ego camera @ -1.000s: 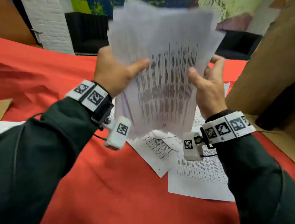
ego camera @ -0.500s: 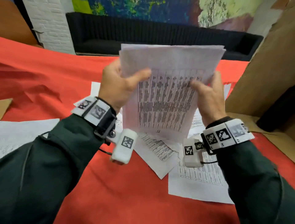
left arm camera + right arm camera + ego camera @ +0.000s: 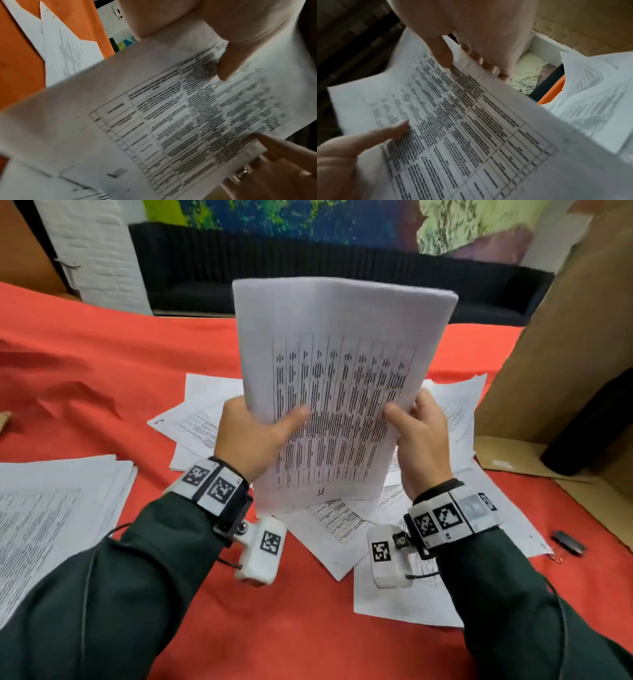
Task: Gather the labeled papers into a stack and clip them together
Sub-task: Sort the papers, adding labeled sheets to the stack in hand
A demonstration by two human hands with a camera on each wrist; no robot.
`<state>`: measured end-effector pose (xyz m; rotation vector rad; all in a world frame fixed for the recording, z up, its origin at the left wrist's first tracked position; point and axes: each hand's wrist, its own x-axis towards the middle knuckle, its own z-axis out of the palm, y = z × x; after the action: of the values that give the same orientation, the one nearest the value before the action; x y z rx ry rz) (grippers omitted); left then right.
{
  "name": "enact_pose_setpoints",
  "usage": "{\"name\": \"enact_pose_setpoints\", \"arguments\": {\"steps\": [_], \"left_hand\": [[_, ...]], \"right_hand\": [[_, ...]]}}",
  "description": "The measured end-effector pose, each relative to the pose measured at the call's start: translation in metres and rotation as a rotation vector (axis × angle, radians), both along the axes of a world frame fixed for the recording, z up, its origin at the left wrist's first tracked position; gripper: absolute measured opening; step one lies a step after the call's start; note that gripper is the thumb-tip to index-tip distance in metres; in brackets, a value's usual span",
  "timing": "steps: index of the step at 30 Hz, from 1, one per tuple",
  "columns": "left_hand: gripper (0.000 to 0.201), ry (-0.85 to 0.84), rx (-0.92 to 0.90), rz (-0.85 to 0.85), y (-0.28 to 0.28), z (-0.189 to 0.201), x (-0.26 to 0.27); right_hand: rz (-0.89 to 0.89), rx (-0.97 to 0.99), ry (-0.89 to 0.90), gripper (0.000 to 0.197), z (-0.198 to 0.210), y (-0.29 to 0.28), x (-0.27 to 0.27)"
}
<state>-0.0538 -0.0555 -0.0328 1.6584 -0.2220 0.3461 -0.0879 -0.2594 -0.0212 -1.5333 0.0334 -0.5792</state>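
Note:
I hold a stack of printed papers [image 3: 342, 378] upright over the red table, its top sheet a ruled table of text. My left hand [image 3: 253, 433] grips the stack's left edge, thumb across the front. On the other side my right hand [image 3: 418, 436] pinches the right edge. The left wrist view shows the same stack [image 3: 154, 121] under my left thumb [image 3: 228, 65]; the right wrist view shows the stack [image 3: 462, 135] between my thumb and fingers [image 3: 481, 58]. Loose sheets [image 3: 342, 529] lie on the cloth beneath. A black binder clip [image 3: 568, 542] rests at the right.
A second pile of papers [image 3: 51, 515] lies at the left edge of the red tablecloth [image 3: 102, 364]. A brown cardboard box [image 3: 565, 354] stands open at the right with a dark object inside. A black sofa [image 3: 308, 268] runs along the far wall.
The fanned, blurred sheets have been squared into one even stack and lowered toward the table. Both hands slid down to its lower edges.

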Motion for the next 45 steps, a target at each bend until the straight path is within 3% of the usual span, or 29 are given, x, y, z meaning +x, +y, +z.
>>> {"name": "enact_pose_setpoints", "arguments": {"steps": [4,8,11,15,18,22,24,26,29,31,34,36,43,45], "left_hand": [[0.02,-0.052,-0.171,-0.023,0.005,0.017,-0.001],[0.046,0.116,-0.133,-0.016,0.005,-0.018,-0.009],[0.031,0.166,-0.11,0.017,0.002,-0.036,-0.011],[0.027,0.134,0.027,0.05,0.01,-0.025,-0.004],[0.007,0.078,0.122,0.127,0.05,-0.004,0.011],[0.02,0.134,0.305,0.296,0.152,0.023,0.017],[0.039,0.253,0.401,0.385,0.217,0.032,0.009],[0.057,0.385,0.481,0.43,0.274,0.035,-0.007],[0.041,0.611,0.59,0.408,0.341,0.016,-0.042],[0.034,0.727,0.664,0.391,0.37,-0.002,-0.063],[0.025,0.882,0.755,0.338,0.392,-0.025,-0.087],[0.032,0.926,0.848,0.345,0.398,-0.035,-0.094],[0.018,0.876,0.787,0.522,0.401,-0.057,-0.093],[0.024,0.866,0.845,0.558,0.398,-0.06,-0.09]], "right_hand": [[0.017,0.054,-0.128,0.015,0.005,-0.002,-0.001],[0.05,0.056,0.03,0.022,-0.021,0.007,-0.007],[0.004,0.043,0.074,0.019,-0.036,0.011,-0.008],[-0.026,-0.074,0.081,0.002,-0.038,0.005,0.001],[0.083,-0.143,0.157,0.01,-0.033,0.001,0.011],[0.117,-0.428,0.334,0.011,-0.047,-0.019,0.041],[0.142,-0.759,0.478,0.019,-0.056,-0.032,0.059],[0.231,-1.0,0.649,0.044,-0.059,-0.037,0.066],[0.368,-1.16,0.747,0.085,-0.065,-0.038,0.065],[0.387,-1.246,0.77,0.083,-0.07,-0.035,0.064],[0.408,-1.311,0.8,0.085,-0.071,-0.029,0.063],[0.423,-1.324,0.81,0.086,-0.07,-0.026,0.062],[0.43,-1.296,0.815,0.099,-0.074,-0.026,0.063],[0.419,-1.307,0.816,0.097,-0.073,-0.024,0.063]]}}
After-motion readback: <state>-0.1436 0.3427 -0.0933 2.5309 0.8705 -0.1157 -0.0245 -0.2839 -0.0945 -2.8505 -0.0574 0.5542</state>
